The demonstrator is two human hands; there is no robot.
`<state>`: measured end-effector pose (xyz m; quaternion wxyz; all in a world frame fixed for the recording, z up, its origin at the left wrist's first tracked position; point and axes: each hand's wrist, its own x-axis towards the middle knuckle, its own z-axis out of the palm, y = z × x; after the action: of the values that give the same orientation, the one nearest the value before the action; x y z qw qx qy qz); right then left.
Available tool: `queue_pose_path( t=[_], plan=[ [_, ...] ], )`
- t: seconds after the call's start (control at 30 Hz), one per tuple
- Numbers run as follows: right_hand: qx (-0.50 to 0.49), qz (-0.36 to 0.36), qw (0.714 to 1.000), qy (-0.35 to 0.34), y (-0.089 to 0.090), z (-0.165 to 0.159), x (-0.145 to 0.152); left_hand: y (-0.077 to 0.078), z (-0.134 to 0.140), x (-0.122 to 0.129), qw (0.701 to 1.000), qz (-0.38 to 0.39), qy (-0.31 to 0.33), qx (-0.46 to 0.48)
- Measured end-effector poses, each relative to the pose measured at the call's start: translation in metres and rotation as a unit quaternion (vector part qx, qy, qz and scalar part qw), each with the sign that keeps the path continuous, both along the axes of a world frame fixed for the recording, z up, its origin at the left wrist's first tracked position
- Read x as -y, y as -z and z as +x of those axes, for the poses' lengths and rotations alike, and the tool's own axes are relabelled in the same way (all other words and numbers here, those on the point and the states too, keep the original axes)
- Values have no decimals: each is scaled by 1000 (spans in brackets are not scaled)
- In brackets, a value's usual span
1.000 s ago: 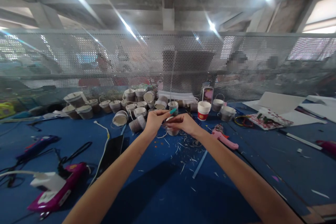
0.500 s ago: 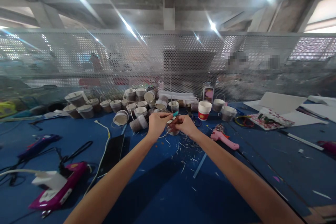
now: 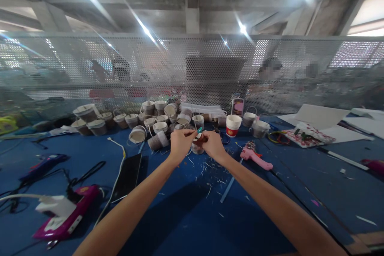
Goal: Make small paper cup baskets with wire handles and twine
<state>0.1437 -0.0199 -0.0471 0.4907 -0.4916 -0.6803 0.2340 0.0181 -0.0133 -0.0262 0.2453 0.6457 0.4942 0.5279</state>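
Note:
My left hand [image 3: 183,144] and my right hand [image 3: 213,145] meet at the middle of the table, fingers pinched close together. What lies between their fingertips is too small to make out. A teal spot shows at my left fingertips, either a painted nail or a small piece. Just below the fingertips stands a small cup-like bucket [image 3: 198,149], partly covered by my fingers. Behind the hands, another small grey bucket with a white rim [image 3: 198,121] stands upright. One more bucket [image 3: 158,141] lies on its side left of my left hand.
Several small buckets [image 3: 160,127] crowd the back. A red-and-white paper cup [image 3: 233,126] and pink glue gun [image 3: 256,158] are to the right. Thread scraps and a glue stick [image 3: 228,189] lie in front. A black phone [image 3: 127,178] and magenta power strip [image 3: 72,216] sit left.
My right hand has shifted slightly left and turned, its fingers now lower by the small bucket. The thin pale upright line above the hands shows much less now. My left hand stays nearly in place.

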Motion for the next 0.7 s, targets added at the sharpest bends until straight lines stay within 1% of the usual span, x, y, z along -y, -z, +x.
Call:
queue_pose_path(
  t=[0.1, 0.23, 0.4, 0.5, 0.6, 0.7],
  plan=[
    [21, 10, 1000, 15, 1, -1, 1, 0, 1, 1, 1000, -7, 1, 11],
    [17, 0, 1000, 25, 5, -1, -3, 2, 1, -1, 999, -20, 0, 37],
    [13, -1, 1000, 27, 4, -3, 1, 9, 2, -5, 998, -13, -5, 56],
    [39, 17, 998, 48, 1, -5, 5, 14, 3, -6, 999, 1, -14, 52],
    [60, 24, 996, 59, 1, -5, 5, 14, 2, -6, 999, 19, -22, 12],
    [70, 20, 995, 71, 2, -2, 1, 5, 0, -4, 996, 23, -7, -82]
  ],
)
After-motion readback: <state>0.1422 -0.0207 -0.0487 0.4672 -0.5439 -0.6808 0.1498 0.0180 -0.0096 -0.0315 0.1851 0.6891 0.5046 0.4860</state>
